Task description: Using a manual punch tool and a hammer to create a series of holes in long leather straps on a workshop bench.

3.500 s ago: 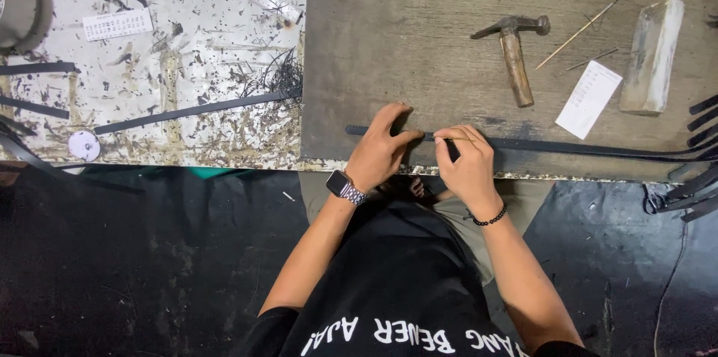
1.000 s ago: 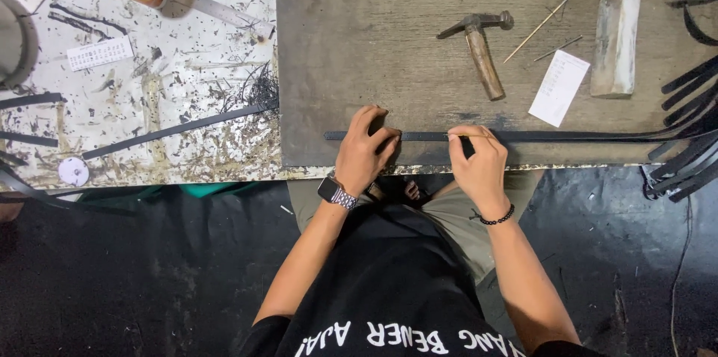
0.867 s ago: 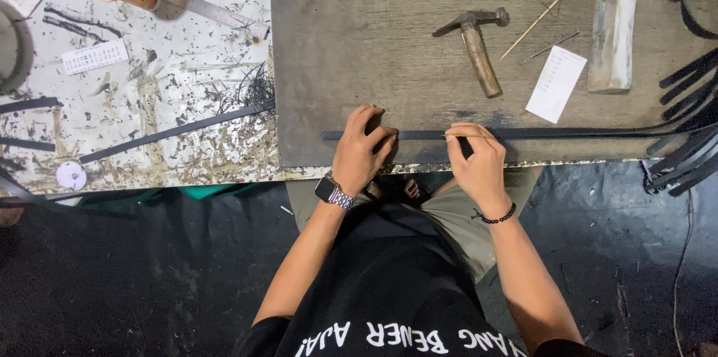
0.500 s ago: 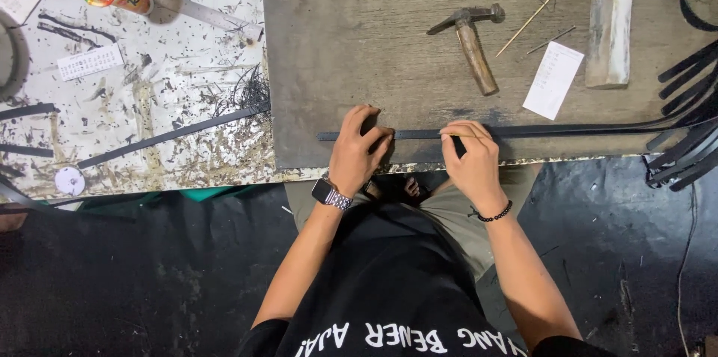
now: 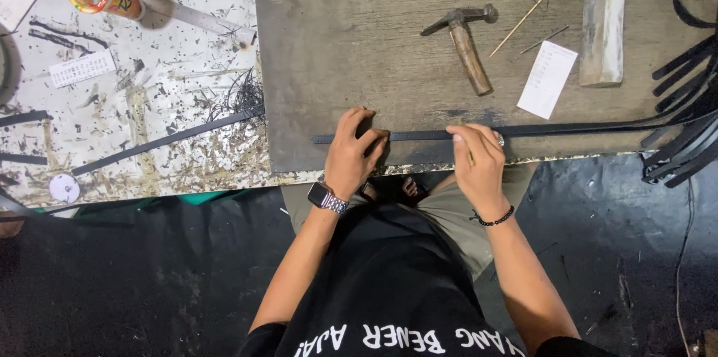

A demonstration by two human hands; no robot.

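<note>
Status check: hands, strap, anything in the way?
Left hand pressing black strap flat. Right hand pinching it. Hammer, paper slip lie beyond, clear.

One camera, worn on the person's head, is looking almost straight down over the near edge of the tabletop (image 5: 419,50). It is sitting close enough that the forearms and dark shirt are filling the lower frame, with the tabletop's far side lying toward the top. The hammer (image 5: 465,46) is lying just above the frame's centre. The black floor is showing below the tabletop's edge. No second view is sharing the scene.
</note>
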